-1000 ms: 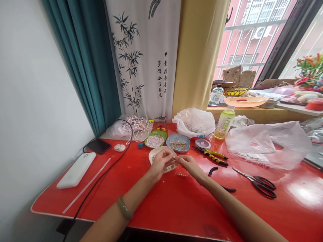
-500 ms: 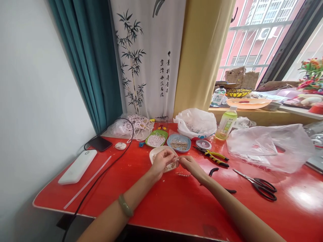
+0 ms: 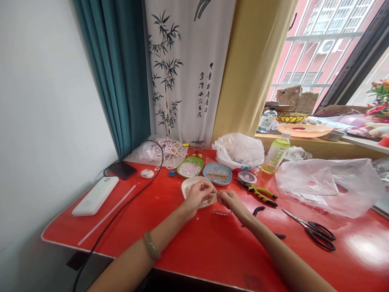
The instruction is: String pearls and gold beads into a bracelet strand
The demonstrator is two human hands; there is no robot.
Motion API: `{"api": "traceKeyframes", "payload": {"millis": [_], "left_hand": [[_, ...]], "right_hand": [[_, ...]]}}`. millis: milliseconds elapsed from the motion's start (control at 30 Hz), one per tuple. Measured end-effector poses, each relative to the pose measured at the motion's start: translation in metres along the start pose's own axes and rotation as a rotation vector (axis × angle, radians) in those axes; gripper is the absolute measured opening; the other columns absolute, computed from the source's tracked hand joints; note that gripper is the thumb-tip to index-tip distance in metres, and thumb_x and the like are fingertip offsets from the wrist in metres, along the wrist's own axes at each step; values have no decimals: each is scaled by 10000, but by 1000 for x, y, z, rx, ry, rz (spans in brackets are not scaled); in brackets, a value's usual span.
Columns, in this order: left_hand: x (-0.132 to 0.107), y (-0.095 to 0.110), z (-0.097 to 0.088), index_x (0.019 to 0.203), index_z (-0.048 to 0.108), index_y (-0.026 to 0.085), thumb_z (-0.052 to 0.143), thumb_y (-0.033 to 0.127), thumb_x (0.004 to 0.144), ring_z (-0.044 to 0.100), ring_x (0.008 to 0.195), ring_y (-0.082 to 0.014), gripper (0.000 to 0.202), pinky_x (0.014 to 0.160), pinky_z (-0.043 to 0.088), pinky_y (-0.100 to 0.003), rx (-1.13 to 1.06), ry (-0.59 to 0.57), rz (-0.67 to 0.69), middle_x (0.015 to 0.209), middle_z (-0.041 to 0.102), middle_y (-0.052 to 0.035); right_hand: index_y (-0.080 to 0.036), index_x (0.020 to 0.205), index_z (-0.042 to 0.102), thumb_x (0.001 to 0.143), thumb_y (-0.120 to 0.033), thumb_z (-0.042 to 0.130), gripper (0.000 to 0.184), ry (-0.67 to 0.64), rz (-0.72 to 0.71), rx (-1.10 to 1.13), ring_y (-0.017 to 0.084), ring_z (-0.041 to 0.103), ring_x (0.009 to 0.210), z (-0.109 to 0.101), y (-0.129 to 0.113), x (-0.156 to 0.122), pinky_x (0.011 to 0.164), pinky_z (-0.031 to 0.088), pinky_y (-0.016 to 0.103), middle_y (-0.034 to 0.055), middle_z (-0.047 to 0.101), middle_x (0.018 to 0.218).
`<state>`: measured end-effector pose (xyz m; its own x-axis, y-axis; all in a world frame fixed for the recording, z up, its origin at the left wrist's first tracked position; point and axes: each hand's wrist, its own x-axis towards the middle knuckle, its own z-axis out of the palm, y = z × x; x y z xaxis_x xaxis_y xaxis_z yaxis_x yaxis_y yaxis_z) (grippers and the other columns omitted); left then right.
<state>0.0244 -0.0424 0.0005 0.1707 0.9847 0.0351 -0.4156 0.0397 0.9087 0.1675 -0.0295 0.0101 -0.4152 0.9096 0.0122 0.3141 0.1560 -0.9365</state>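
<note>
Above the white dish (image 3: 186, 183) of small gold beads, my left hand (image 3: 197, 197) is closed in a pinch; whatever lies between its fingertips is too small to make out. Close beside it, on the right, my right hand (image 3: 228, 199) pinches what looks like the thin thread of a beaded string (image 3: 222, 212). The string's beads curve below that hand, just over the red table. Behind the white dish are a green dish (image 3: 201, 163) of pale pearl beads and a blue dish (image 3: 230, 175) of gold pieces.
Yellow-black pliers (image 3: 258, 193), another black-handled tool (image 3: 258, 210) and scissors (image 3: 316, 229) lie on the right. A drink bottle (image 3: 276, 154) and plastic bags (image 3: 328, 182) stand farther back. To the left are a white power bank (image 3: 95, 196), a phone (image 3: 123, 169) and a black cable (image 3: 133, 196).
The view has turned slightly left, so the scene sits a little farther right. My hands remain pinched together over the white dish's edge, with only slight finger movement.
</note>
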Motion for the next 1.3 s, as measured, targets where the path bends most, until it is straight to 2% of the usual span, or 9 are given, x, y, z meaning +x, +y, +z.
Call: {"api": "traceKeyframes", "payload": {"millis": [267, 467, 600, 700, 767, 967, 1067, 1200, 1300], "left_hand": [[1, 0, -1, 662, 550, 142, 690, 340, 615, 566, 723, -122, 247, 706, 435, -242, -11, -3, 7, 725, 597, -26], [1, 2, -2, 698, 549, 150, 685, 352, 617, 579, 726, -132, 257, 725, 440, -255, -18, 23, 14, 737, 615, -25], [1, 2, -1, 709, 561, 148, 666, 369, 633, 585, 732, -137, 256, 729, 441, -263, 15, 3, 6, 761, 625, -37], [-1, 1, 3, 692, 577, 145, 666, 358, 632, 585, 719, -135, 238, 708, 437, -256, 68, -30, -10, 741, 629, -38], [-2, 0, 6, 667, 586, 141, 677, 350, 615, 585, 693, -137, 233, 695, 434, -257, 106, -65, -18, 704, 629, -38], [-1, -9, 11, 650, 611, 125, 680, 377, 592, 593, 668, -166, 267, 714, 440, -300, 185, -171, 19, 661, 637, -54], [0, -13, 10, 664, 617, 128, 657, 382, 613, 597, 676, -173, 262, 703, 446, -302, 228, -200, 45, 677, 644, -55], [2, -10, 6, 644, 623, 135, 632, 313, 637, 599, 680, -174, 178, 670, 450, -278, 349, -183, 79, 671, 646, -55], [10, 4, -6, 670, 635, 140, 629, 229, 628, 594, 692, -175, 100, 658, 447, -265, 493, -96, 112, 705, 653, -60]], "right_hand": [[-187, 453, 375, 701, -312, 316, 284, -14, 18, 38, 66, 183, 381, -2, 1, -1, 391, 140, 227, -76, 212, 395], [-162, 507, 486, 745, -308, 322, 324, 20, -11, 47, 84, 295, 378, -4, 1, -2, 403, 239, 223, -55, 313, 382], [-151, 623, 561, 757, -352, 390, 296, 118, -77, 39, 139, 481, 594, -9, -1, -1, 559, 369, 248, 27, 545, 611], [-170, 780, 611, 746, -390, 473, 262, 160, -128, 33, 173, 502, 754, -13, -6, -3, 667, 381, 269, 53, 589, 811], [-193, 812, 621, 723, -404, 529, 247, 157, -153, 39, 186, 501, 797, -14, -11, -6, 704, 381, 278, 47, 587, 827], [-181, 697, 611, 693, -389, 600, 208, 74, -157, 102, 117, 452, 568, -13, -17, -10, 500, 344, 228, 1, 535, 646], [-165, 695, 594, 697, -386, 602, 222, 44, -133, 170, 90, 421, 494, -14, -14, -10, 463, 327, 222, -13, 517, 585], [-164, 687, 564, 705, -399, 595, 238, 63, -120, 280, 93, 465, 519, -17, -10, -8, 498, 369, 229, -5, 536, 610], [-168, 682, 557, 684, -403, 617, 242, 112, -111, 347, 100, 492, 561, -21, -8, -5, 519, 384, 226, 9, 559, 665]]}}
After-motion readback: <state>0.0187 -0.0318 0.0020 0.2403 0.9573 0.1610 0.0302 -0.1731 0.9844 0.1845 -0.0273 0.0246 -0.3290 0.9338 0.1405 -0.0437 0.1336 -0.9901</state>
